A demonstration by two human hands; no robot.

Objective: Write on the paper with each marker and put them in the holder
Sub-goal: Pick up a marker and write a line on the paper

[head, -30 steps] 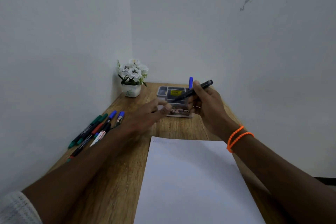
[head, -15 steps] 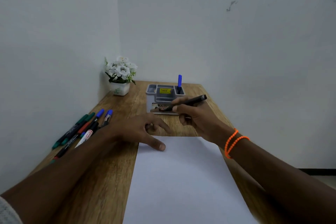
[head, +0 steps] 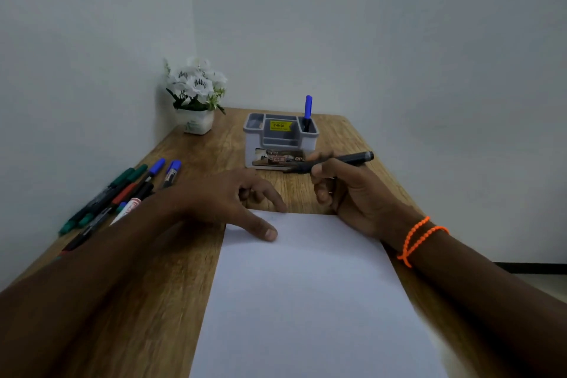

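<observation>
A large white sheet of paper [head: 310,294] lies flat on the brown wood-grain worktop [head: 171,282], running from the near edge up toward the middle. The left hand [head: 227,202] rests palm down at the sheet's far left corner, its fingers [head: 273,193] loosely spread, the thumb tip pressing on the paper. The right hand [head: 349,190] sits just past the sheet's far right corner, its fingers curled round a black marker [head: 331,162], pinching it near the tip end; the marker lies almost level, its tip pointing left, above the worktop and clear of the paper. Whether the tip is capped is too blurred to tell. Two orange beaded bracelets [head: 418,238] circle the right wrist.

Just beyond the hands stands a grey plastic compartmented holder [head: 280,141] with a yellow price sticker; a blue-capped marker [head: 307,112] stands upright in its right-hand compartment. To the left, near the wall, a loose row of markers with green, red, black and blue caps [head: 122,193] lies on the worktop, partly hidden by the left forearm. A small white pot of white artificial flowers [head: 196,98] stands in the far left corner
</observation>
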